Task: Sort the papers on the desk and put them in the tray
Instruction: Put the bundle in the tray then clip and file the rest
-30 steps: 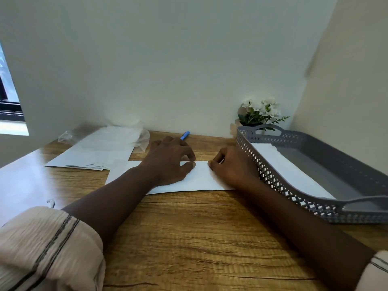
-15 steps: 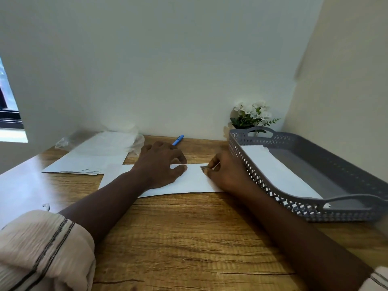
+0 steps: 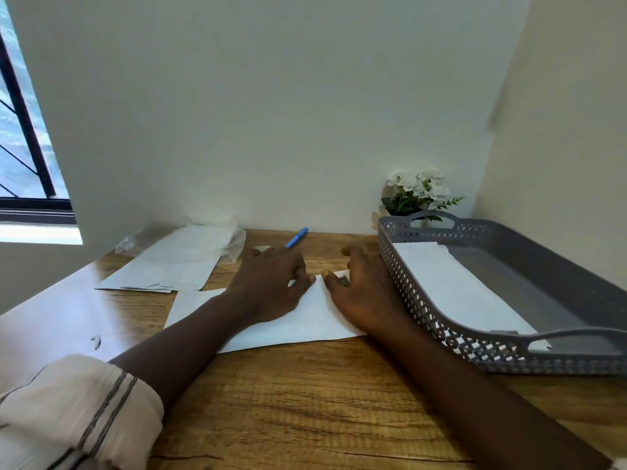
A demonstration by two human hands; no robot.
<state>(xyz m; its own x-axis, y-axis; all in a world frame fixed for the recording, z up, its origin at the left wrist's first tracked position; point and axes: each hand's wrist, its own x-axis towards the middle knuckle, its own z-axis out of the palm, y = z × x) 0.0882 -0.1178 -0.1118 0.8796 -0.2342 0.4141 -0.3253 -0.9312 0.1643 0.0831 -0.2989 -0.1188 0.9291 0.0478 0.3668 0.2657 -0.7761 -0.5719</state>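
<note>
A white sheet (image 3: 298,320) lies flat on the wooden desk (image 3: 305,401) in front of me. My left hand (image 3: 271,286) rests palm down on its middle, fingers spread and straight. My right hand (image 3: 359,293) is at the sheet's far right corner, where thumb and fingers pinch the paper's edge; a small dark mark shows between them. To the right stands the grey perforated tray (image 3: 441,320) with a white sheet of paper (image 3: 451,286) lying inside. A loose pile of white papers (image 3: 169,269) lies at the far left.
A blue pen (image 3: 297,237) lies near the wall behind my left hand. Crumpled clear plastic (image 3: 234,242) sits on the pile's far end. White flowers (image 3: 419,193) stand behind the tray. A small scrap (image 3: 96,340) lies at the desk's left. Walls close in behind and to the right.
My right hand has slid left along the sheet's far edge toward my left hand and taken hold of the corner. The left hand stays pressed on the sheet.
</note>
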